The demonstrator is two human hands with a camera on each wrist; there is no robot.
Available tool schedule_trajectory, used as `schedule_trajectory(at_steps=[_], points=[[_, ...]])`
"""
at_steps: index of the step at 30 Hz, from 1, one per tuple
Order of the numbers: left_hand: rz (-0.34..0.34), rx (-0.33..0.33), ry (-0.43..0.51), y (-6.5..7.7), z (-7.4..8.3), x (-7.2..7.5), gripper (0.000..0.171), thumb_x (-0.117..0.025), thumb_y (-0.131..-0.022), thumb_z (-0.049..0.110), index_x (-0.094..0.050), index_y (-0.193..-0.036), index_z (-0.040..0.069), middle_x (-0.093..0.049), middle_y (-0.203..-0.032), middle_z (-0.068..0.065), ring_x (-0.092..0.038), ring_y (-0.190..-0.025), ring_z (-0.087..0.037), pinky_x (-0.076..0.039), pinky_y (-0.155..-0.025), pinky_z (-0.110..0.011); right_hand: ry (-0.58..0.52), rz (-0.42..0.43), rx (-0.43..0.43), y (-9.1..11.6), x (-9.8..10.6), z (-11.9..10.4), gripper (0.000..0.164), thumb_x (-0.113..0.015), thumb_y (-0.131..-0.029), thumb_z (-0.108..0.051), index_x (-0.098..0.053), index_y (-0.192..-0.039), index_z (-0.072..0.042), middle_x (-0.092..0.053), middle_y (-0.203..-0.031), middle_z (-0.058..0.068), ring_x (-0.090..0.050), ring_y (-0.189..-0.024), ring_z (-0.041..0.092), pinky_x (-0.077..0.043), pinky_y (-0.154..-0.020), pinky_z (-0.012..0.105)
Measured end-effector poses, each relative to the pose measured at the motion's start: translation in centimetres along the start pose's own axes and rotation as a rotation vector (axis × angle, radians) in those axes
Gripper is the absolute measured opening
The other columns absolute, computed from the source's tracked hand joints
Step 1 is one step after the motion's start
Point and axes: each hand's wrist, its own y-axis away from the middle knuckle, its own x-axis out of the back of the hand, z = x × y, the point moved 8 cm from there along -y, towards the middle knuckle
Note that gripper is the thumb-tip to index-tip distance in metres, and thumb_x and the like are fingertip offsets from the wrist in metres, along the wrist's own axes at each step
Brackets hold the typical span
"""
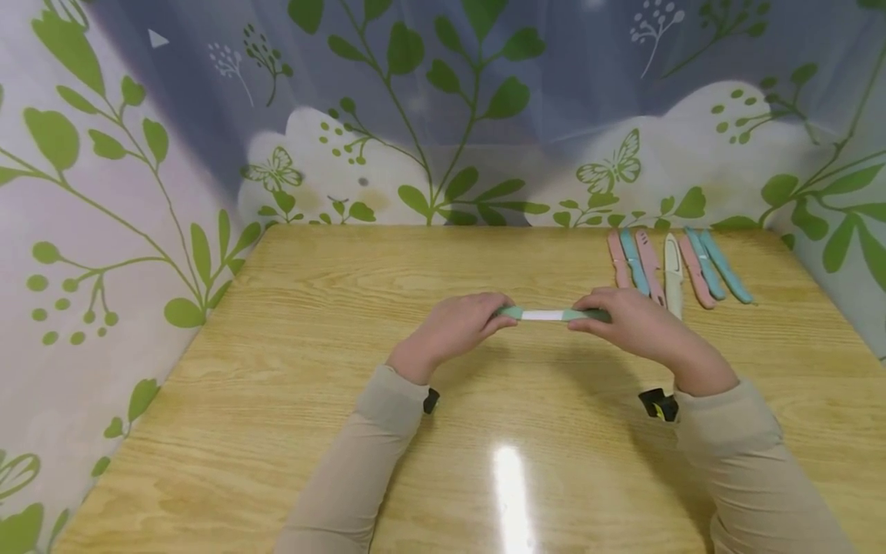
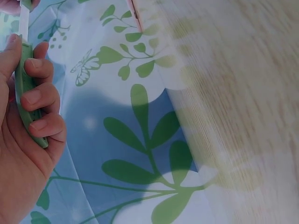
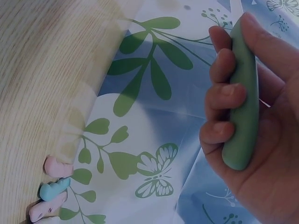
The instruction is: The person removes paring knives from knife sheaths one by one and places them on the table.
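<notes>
Short of the table's far edge (image 1: 415, 231), the left hand (image 1: 464, 327) and right hand (image 1: 640, 327) grip opposite ends of a green knife (image 3: 245, 98).

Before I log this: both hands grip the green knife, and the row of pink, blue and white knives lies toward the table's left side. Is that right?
Not quite: the head view shows the row of pink, blue and white knives toward the right side of the table. The left hand and right hand do grip the green knife.
</notes>
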Motion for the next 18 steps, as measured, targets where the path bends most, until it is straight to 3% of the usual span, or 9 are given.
schedule_trajectory(at_steps=[11,18], points=[[0.001,0.01,0.011,0.0,-0.4,0.0,0.033,-0.05,-0.101,0.037,-0.061,-0.12,0.012,-0.068,-0.106,0.002,-0.063,-0.093,-0.01,-0.052,-0.084,-0.03,-0.007,-0.008,-0.02,0.2,0.2,0.6,0.03,-0.064,-0.095,-0.027,-0.069,-0.114,-0.004,-0.067,-0.104,0.01,-0.063,-0.083,0.019,-0.051,-0.073,0.041],[0.006,0.039,0.052,0.0,-1.3,0.0,0.032,-0.05,-0.101,0.035,-0.059,-0.121,0.011,-0.067,-0.109,0.0,-0.063,-0.095,-0.012,-0.052,-0.085,-0.032,-0.003,-0.005,-0.029,0.3,0.4,0.9,0.035,-0.062,-0.096,-0.031,-0.067,-0.116,-0.004,-0.067,-0.112,0.013,-0.065,-0.095,0.028,-0.051,-0.081,0.047]])
